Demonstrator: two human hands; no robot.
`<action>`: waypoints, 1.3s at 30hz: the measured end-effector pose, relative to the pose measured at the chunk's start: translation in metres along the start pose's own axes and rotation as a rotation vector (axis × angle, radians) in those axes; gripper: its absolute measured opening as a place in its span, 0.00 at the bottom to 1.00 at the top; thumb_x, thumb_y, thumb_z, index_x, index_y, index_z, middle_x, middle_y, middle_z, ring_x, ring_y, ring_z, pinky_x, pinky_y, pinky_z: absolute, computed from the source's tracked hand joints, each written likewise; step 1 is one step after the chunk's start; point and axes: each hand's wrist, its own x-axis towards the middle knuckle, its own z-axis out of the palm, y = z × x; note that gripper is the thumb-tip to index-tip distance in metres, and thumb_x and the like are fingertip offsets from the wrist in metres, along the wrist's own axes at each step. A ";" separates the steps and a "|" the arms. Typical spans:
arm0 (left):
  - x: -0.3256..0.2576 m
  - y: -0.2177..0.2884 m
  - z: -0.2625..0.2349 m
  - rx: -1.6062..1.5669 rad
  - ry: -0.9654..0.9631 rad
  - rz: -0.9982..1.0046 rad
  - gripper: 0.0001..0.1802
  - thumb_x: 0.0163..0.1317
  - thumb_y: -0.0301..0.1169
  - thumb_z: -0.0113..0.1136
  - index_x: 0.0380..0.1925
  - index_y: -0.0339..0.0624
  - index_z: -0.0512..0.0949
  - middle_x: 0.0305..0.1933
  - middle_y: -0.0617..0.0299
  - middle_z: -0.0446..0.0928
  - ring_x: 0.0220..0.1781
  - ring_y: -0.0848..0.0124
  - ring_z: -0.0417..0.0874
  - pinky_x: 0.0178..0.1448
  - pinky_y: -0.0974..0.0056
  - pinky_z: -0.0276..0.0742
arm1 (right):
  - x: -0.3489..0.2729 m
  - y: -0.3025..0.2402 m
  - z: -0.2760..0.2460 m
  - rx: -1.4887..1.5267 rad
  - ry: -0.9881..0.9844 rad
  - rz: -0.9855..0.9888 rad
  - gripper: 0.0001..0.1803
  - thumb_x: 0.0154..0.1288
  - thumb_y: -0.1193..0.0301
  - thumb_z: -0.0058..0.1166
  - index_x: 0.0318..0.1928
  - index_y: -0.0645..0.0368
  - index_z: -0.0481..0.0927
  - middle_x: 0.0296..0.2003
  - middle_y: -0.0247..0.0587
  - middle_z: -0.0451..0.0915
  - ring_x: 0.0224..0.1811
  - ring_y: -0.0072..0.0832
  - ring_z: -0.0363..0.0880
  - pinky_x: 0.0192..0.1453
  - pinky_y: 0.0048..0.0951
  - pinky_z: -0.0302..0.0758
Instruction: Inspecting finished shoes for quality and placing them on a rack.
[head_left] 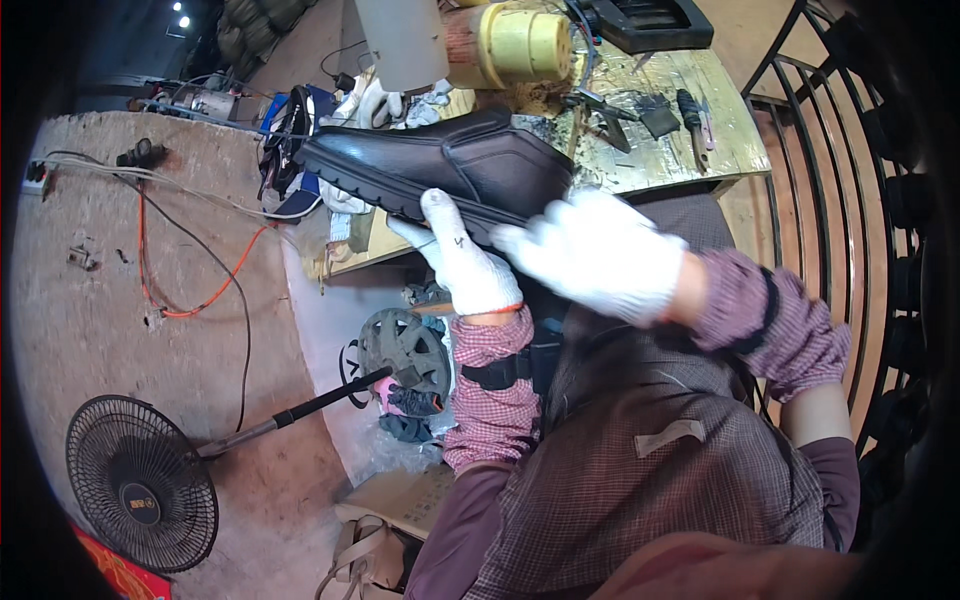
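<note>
A dark brown leather shoe (470,160) with a thick ridged black sole is held up in front of the bench, its toe to the left and its heel to the right. In a white knitted glove, my left hand (472,262) grips it from below, with the thumb against the side of the sole. My right hand (600,255), also white-gloved and slightly blurred, is at the heel end of the sole. Its fingers are curled together; whatever they may hold is hidden.
Behind the shoe, a wooden bench (735,130) carries a yellow cylindrical fixture (525,45), hand tools (690,120) and white gloves (375,100). A black fan (140,490) stands at lower left. Cables (190,175) cross the board at left; a metal rack (820,180) stands at right.
</note>
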 end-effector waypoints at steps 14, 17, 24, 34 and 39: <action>0.041 -0.037 -0.036 -0.397 -0.228 -0.288 0.46 0.77 0.65 0.54 0.83 0.50 0.61 0.86 0.58 0.60 0.83 0.55 0.64 0.89 0.49 0.56 | -0.220 -0.050 0.022 0.763 0.300 1.078 0.44 0.65 0.53 0.73 0.75 0.62 0.74 0.71 0.61 0.76 0.71 0.48 0.80 0.73 0.40 0.79; -0.008 -0.068 -0.060 -0.523 -0.460 -0.514 0.46 0.79 0.67 0.47 0.84 0.51 0.59 0.85 0.58 0.61 0.84 0.57 0.61 0.91 0.51 0.47 | -0.194 -0.043 0.011 0.486 0.213 0.677 0.45 0.66 0.55 0.73 0.76 0.64 0.71 0.78 0.64 0.67 0.77 0.51 0.74 0.77 0.41 0.75; -0.063 -0.101 -0.033 -0.382 -0.993 -0.759 0.50 0.77 0.67 0.49 0.84 0.44 0.57 0.78 0.52 0.70 0.76 0.59 0.71 0.85 0.53 0.59 | -0.139 -0.036 -0.066 0.391 0.145 0.328 0.58 0.53 0.59 0.79 0.83 0.48 0.62 0.85 0.64 0.48 0.59 0.62 0.83 0.57 0.46 0.84; -0.141 -0.009 0.092 -0.159 -1.936 -0.358 0.49 0.76 0.54 0.61 0.84 0.34 0.55 0.73 0.49 0.76 0.72 0.61 0.76 0.79 0.52 0.68 | -0.215 -0.219 -0.252 -0.396 0.398 0.454 0.18 0.68 0.54 0.68 0.34 0.56 0.82 0.40 0.41 0.86 0.37 0.40 0.87 0.33 0.41 0.79; -0.092 0.029 0.061 -0.060 -1.819 -0.125 0.58 0.69 0.62 0.69 0.83 0.32 0.57 0.70 0.46 0.79 0.71 0.55 0.81 0.76 0.50 0.75 | -0.205 -0.305 -0.200 -0.812 1.652 0.928 0.15 0.76 0.66 0.63 0.32 0.60 0.79 0.30 0.32 0.79 0.35 0.27 0.80 0.39 0.33 0.78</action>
